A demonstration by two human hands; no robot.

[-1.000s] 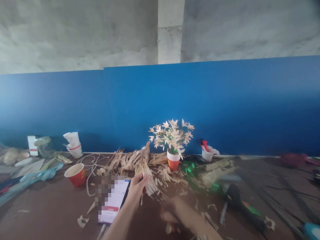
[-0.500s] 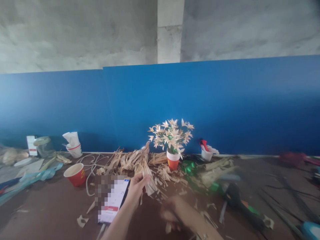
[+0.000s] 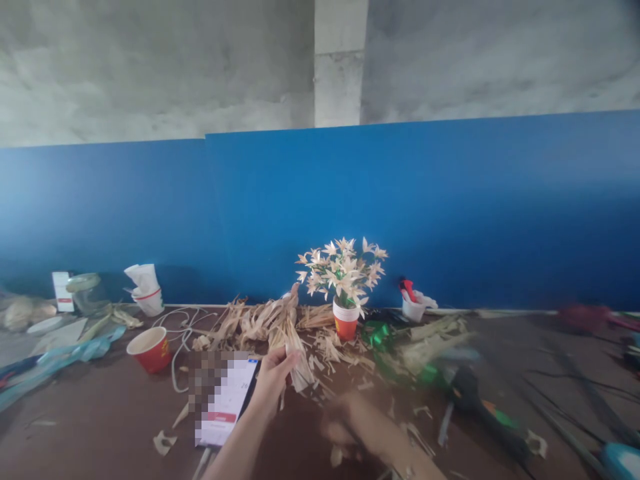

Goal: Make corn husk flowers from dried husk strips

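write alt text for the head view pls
A person's left hand is at pale dried strips on a brown table, beside a phone; the right hand, nearer, is blurred. Behind, pale flowers stand in a red-and-white cup.

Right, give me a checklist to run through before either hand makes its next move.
1. Flowers standing up in their pot: ok, the pot is upright.
2. Red cup clear of both hands: ok, it stands left of the phone.
3. Table free of loose scraps: not ok, they lie scattered about.
4. Left hand grip: cannot tell; the fingers are bent in front of the dry husks, but what they hold is unclear.
5. Right hand grip: cannot tell, too blurred.
6. Phone free of the left forearm: cannot tell; they adjoin in view.
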